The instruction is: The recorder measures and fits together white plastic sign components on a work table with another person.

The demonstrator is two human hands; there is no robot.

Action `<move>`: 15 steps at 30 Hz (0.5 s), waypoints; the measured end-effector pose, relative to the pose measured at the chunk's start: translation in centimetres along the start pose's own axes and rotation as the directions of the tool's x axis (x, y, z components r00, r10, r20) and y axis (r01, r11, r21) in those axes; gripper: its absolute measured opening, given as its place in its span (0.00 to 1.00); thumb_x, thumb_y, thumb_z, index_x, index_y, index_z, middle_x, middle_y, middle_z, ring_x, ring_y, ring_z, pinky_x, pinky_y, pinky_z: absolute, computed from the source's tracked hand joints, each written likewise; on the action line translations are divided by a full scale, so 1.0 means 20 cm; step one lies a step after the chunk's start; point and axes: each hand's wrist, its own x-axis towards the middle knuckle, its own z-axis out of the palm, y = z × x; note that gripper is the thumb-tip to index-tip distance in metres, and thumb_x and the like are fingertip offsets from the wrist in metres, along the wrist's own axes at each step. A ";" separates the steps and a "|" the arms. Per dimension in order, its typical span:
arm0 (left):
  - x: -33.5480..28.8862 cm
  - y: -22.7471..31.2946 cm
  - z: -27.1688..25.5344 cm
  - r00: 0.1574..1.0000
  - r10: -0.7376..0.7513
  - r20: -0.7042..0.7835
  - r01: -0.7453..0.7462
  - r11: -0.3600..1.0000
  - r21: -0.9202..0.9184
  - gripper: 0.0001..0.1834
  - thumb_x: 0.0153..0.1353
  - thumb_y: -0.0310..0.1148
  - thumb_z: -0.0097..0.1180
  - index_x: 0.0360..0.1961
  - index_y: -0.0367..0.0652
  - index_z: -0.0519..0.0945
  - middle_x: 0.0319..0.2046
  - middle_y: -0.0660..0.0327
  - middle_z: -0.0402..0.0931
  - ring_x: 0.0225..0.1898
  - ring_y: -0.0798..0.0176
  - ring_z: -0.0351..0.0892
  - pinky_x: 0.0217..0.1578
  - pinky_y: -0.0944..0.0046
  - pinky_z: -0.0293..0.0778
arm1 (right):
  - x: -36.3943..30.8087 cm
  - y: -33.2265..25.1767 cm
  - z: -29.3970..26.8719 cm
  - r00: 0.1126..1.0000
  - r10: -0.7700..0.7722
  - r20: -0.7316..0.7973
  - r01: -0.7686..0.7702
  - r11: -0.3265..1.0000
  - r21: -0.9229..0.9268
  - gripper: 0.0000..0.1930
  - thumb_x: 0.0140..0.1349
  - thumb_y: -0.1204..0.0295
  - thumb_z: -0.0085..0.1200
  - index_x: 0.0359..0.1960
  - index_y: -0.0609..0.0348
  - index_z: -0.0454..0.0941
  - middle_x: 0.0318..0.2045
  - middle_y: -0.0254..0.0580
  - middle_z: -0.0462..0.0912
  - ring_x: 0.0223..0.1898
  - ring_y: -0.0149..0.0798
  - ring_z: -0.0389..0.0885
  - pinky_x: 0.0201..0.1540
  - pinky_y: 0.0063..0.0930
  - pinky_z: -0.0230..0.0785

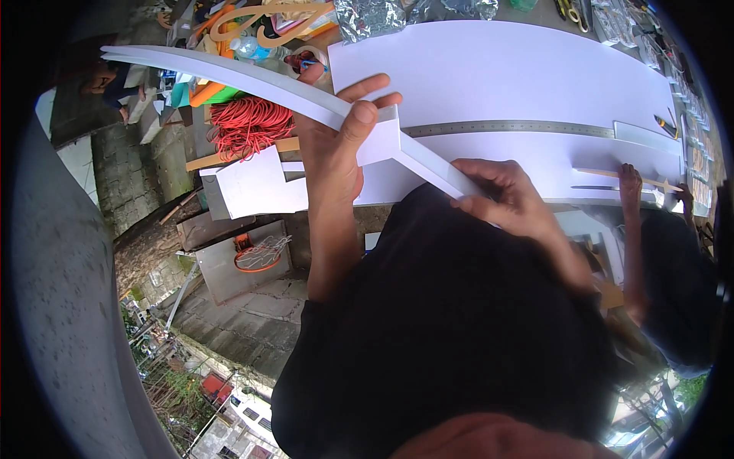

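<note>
A long white sword-shaped piece (252, 83), apparently of board, slants across the view from far left to near right. A wider block (380, 143) sits on it like a guard. My left hand (332, 149) is closed round the blade beside that block, thumb in front and fingers behind. My right hand (511, 197) pinches the narrower strip at its near end. Beneath it lie white sheets (497, 65) on the table, with a steel ruler (497, 128) along them.
Red coiled cord (248, 126), cut white board (256, 183), a plastic bottle (256, 50) and clear plastic wrap (371, 17) crowd the table's left and back. At right, another person's hand (629, 182) is near a thin strip. Pliers (667, 126) lie at the right.
</note>
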 end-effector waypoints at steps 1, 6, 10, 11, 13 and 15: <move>-0.01 0.01 0.00 1.000 -0.002 -0.003 0.002 1.000 0.000 0.50 0.58 0.37 0.72 0.71 0.48 0.48 0.49 0.37 0.79 0.45 0.44 0.87 0.48 0.48 0.84 | -0.01 0.00 0.00 1.000 -0.002 -0.023 0.001 0.999 -0.052 0.24 0.59 0.70 0.65 0.56 0.68 0.80 0.42 0.43 0.87 0.44 0.32 0.82 0.52 0.29 0.73; -0.01 0.04 -0.01 0.986 0.032 0.162 -0.026 0.999 -0.038 0.51 0.58 0.34 0.72 0.72 0.48 0.48 0.46 0.35 0.80 0.44 0.45 0.87 0.44 0.51 0.86 | -0.05 -0.07 -0.01 1.000 0.005 -0.004 -0.005 0.997 -0.081 0.23 0.58 0.73 0.65 0.56 0.70 0.79 0.43 0.45 0.86 0.46 0.33 0.82 0.53 0.29 0.73; -0.02 0.08 0.00 0.968 0.092 0.233 -0.109 0.992 0.061 0.53 0.60 0.43 0.70 0.74 0.44 0.45 0.50 0.32 0.78 0.47 0.38 0.85 0.50 0.45 0.82 | -0.07 -0.10 -0.02 0.995 -0.102 0.011 0.102 0.972 -0.214 0.25 0.57 0.74 0.65 0.56 0.71 0.78 0.47 0.48 0.86 0.49 0.37 0.83 0.57 0.32 0.72; -0.02 0.09 0.02 0.964 0.091 0.250 -0.106 0.993 0.048 0.53 0.59 0.41 0.70 0.74 0.44 0.45 0.49 0.33 0.79 0.47 0.39 0.85 0.50 0.45 0.82 | -0.07 -0.10 -0.03 0.995 -0.103 0.014 0.103 0.971 -0.214 0.25 0.57 0.74 0.65 0.56 0.71 0.78 0.47 0.48 0.86 0.49 0.37 0.83 0.57 0.32 0.72; -0.02 0.09 0.02 0.960 0.088 0.266 -0.101 0.994 0.034 0.53 0.59 0.39 0.70 0.75 0.44 0.45 0.49 0.35 0.79 0.47 0.39 0.85 0.50 0.44 0.81 | -0.08 -0.10 -0.04 0.997 -0.078 0.005 0.078 0.976 -0.204 0.26 0.55 0.73 0.66 0.56 0.70 0.78 0.48 0.49 0.86 0.49 0.37 0.83 0.58 0.33 0.71; -0.01 0.07 0.02 0.961 0.052 0.273 -0.068 0.996 0.050 0.52 0.58 0.33 0.71 0.74 0.46 0.47 0.48 0.37 0.80 0.48 0.39 0.85 0.51 0.43 0.81 | -0.08 -0.09 -0.05 0.997 -0.072 0.014 0.073 0.976 -0.206 0.25 0.56 0.73 0.65 0.56 0.71 0.78 0.47 0.49 0.86 0.49 0.37 0.83 0.57 0.33 0.71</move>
